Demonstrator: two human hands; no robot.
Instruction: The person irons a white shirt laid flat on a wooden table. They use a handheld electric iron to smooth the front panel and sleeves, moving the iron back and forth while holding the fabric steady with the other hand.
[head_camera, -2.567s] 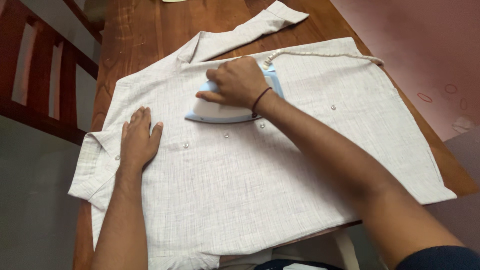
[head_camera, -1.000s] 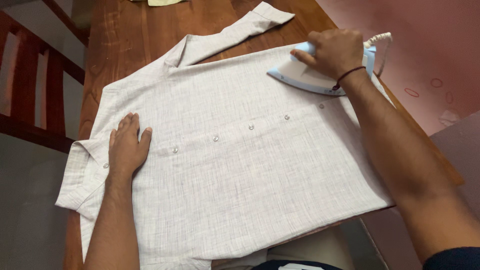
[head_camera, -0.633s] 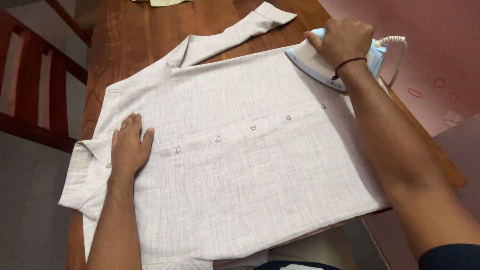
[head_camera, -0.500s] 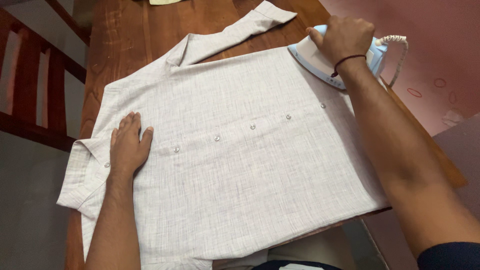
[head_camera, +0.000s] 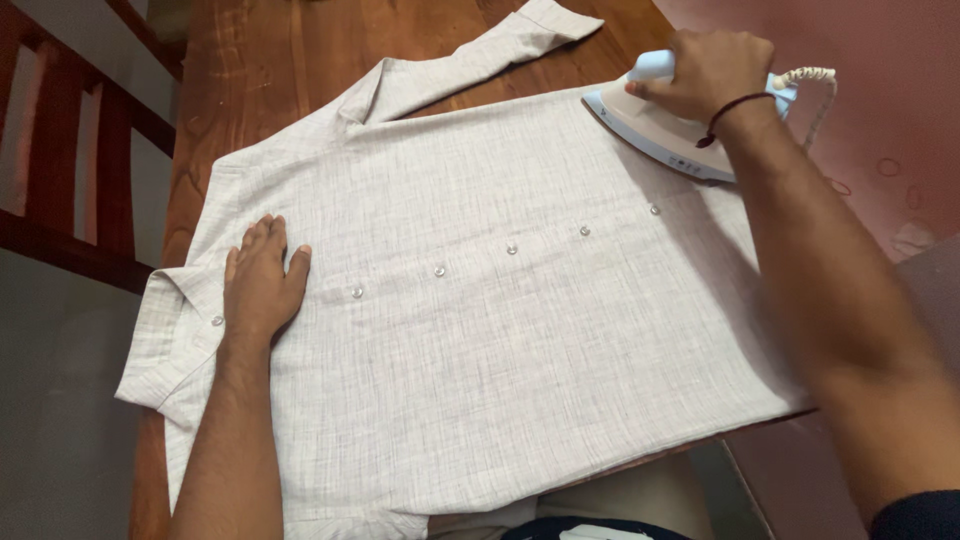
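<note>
Pale blue and white iron (head_camera: 660, 125) tilted at far right edge of beige shirt (head_camera: 470, 330), clamped by right hand (head_camera: 710, 70). Left hand (head_camera: 262, 285) flat, fingers spread, near collar. Wooden desk (head_camera: 260, 70) beneath.

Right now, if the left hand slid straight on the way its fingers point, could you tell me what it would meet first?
More shirt only: the left hand lies flat near the collar, fingers pointing toward the shoulder edge, then bare wooden table.
</note>
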